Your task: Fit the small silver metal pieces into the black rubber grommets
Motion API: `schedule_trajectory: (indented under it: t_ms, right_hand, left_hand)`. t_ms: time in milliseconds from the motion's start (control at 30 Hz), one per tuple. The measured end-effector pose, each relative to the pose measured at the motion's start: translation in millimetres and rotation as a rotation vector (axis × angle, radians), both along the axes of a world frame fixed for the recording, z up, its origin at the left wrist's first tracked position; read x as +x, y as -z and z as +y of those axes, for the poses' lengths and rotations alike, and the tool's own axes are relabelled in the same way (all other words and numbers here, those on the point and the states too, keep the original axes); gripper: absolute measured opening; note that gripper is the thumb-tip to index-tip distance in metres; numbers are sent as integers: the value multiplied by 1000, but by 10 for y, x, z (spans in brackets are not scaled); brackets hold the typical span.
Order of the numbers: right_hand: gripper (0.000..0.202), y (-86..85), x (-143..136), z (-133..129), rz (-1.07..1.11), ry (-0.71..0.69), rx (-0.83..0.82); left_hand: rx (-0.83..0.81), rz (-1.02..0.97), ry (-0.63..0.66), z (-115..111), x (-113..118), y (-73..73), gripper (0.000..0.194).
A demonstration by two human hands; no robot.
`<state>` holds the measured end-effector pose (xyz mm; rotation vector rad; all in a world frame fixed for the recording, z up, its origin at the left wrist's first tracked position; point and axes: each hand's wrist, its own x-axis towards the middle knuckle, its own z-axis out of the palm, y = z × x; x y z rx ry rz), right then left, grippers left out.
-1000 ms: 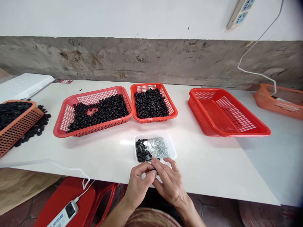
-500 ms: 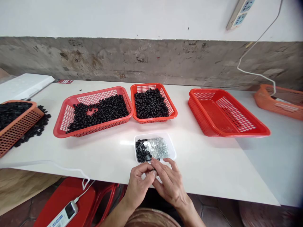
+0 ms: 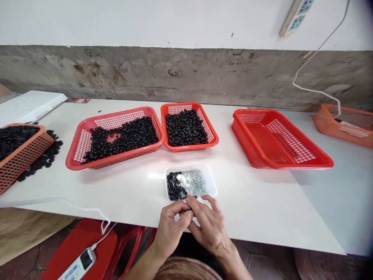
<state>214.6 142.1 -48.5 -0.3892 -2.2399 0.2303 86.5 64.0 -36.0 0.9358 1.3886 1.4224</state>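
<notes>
My left hand (image 3: pixel 172 225) and my right hand (image 3: pixel 208 224) meet at the table's front edge. Thumb and forefinger of the left are pinched on a small black part (image 3: pixel 189 210), mostly covered by fingers. The right hand's fingers are bent against the same spot; whether they grip the part too, or something smaller, is hidden. Just beyond the fingertips lies a shallow white plastic tray (image 3: pixel 214 186). Black ring-like parts (image 3: pixel 175 186) fill its left side, and many tiny shiny metal pieces (image 3: pixel 198 181) fill its right.
Behind the tray stand a wide red basket (image 3: pixel 76 153) and a smaller red basket (image 3: pixel 214 142), both holding black parts. Stacked red baskets (image 3: pixel 256 155) are at right. An orange basket (image 3: pixel 26 159) with loose black parts is at left. A white cable (image 3: pixel 87 208) crosses the table edge.
</notes>
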Motion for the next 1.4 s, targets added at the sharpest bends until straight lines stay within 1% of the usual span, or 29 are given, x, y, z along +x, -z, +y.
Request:
schedule_trajectory:
  t_ms: [100,367,600,1067,1267,1400]
  right_hand:
    - [52,-6,2,-2,-8,0,-2]
    - [49,20,16,-6,-18,-2,-13]
    - [48,-7,7,-10,-12,7,3]
    - [52,7,18,-25,-19,9,-6]
    - [49,41,23,-18,-29,0,-11]
    - [49,30,13,-16,-17,1,-5]
  left_hand:
    - [-4,-4,0,9,-1,1,21]
    - [1,-6,1,7,-1,-20,22]
    - [-4,-31,6,-1,7,-45,22]
    - [-20,-25,6,-18,10,-23,24]
    - [-16,-21,-1,-13,7,-23,24]
    - [-24,-1,-8,-13,7,-35,27]
